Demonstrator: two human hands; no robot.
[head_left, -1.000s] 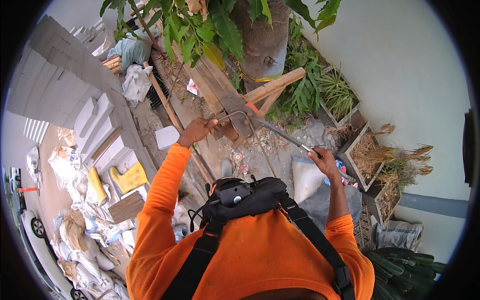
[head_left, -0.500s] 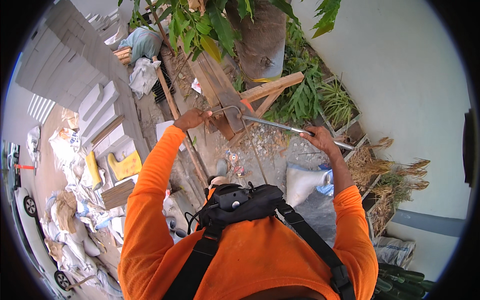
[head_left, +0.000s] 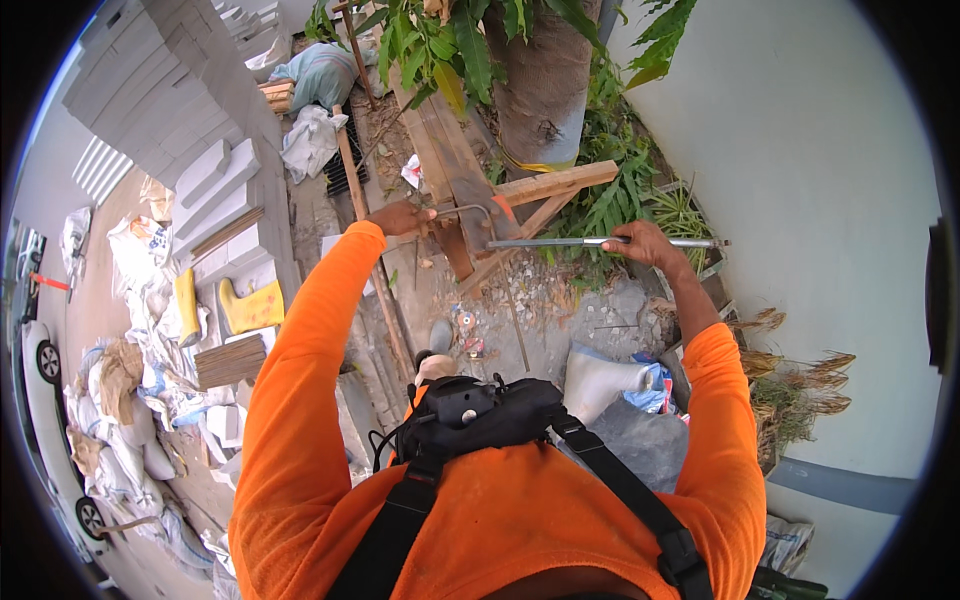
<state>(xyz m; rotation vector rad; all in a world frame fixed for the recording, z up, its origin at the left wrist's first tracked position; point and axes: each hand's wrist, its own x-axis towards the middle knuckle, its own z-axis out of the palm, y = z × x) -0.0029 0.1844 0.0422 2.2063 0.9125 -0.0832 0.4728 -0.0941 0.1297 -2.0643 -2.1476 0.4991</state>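
My left hand (head_left: 402,217) is closed on one end of a thin bent metal rod (head_left: 463,208), above a plank bench (head_left: 462,175). Past its bend, the rod runs toward me over the ground. A long silver metal bar (head_left: 560,242) lies nearly level across the view, its left end at the rod beside the bench. Near its outer end, my right hand (head_left: 645,245) grips this bar with the fingers wrapped round it. An orange-red patch (head_left: 502,206) shows on the bench next to the bend.
A tree trunk (head_left: 540,90) stands behind the bench, with a pale wall (head_left: 800,170) to the right. Stacked grey blocks (head_left: 160,90), yellow boots (head_left: 252,306) and piled sacks (head_left: 120,430) are on the left. A white sack (head_left: 600,380) lies near my right arm.
My right hand has moved away from me with the silver bar, which has swung from slanting to nearly level. My left hand still holds the rod. The whole view has shifted slightly.
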